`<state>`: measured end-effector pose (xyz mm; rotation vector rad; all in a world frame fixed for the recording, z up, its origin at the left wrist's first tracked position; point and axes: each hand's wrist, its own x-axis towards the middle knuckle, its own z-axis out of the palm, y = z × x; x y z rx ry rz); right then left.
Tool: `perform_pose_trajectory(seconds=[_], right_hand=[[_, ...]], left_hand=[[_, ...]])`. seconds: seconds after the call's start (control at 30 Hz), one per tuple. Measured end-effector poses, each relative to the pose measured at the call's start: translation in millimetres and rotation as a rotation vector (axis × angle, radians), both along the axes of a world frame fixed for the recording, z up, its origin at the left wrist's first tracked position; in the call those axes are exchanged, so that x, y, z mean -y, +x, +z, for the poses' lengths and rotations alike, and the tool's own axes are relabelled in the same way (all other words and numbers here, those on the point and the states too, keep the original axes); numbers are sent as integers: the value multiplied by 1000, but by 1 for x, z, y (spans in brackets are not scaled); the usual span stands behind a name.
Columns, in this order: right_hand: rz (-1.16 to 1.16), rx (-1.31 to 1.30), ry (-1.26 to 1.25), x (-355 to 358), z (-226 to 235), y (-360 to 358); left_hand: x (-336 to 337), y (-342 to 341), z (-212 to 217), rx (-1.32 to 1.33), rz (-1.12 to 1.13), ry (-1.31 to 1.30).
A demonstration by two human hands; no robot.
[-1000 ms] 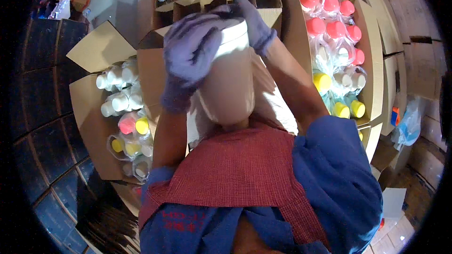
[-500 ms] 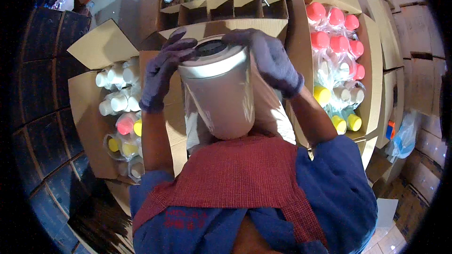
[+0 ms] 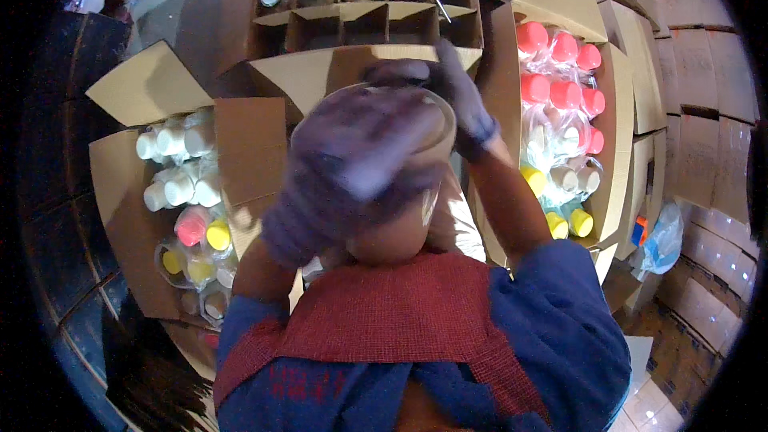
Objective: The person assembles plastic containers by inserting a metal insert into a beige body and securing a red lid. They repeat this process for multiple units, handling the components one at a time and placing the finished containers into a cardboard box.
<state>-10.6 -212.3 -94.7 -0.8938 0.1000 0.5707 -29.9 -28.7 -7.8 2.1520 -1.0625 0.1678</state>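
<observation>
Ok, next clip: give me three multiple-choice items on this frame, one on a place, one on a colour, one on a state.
1. Where does the divided carton lie?
A. ahead of the hands, at the top of the view
B. at the person's left
C. behind the person

2. What colour are the caps at the far end of the right-hand box?
A. black
B. pink-red
C. green

3. How is the large jar held?
A. it stands alone on the floor
B. one hand grips it by a handle
C. the left hand lies over its top and the right hand is at its far side

Answers: 1 A, its cells of capped jars show beyond the jar. 2 B, pink-red caps fill that end. 3 C, both gloved hands are on it, the left one blurred.
</observation>
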Motion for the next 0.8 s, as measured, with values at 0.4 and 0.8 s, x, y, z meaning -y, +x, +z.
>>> perform_pose_trajectory(seconds=[0.4,0.8], right_hand=[[-31,333,5,-6,-17,35],[-3,670,96,-10,-15,71]], left_hand=[[7,44,2,-139,-147,44],[-8,74,-10,-163,-302,-26]])
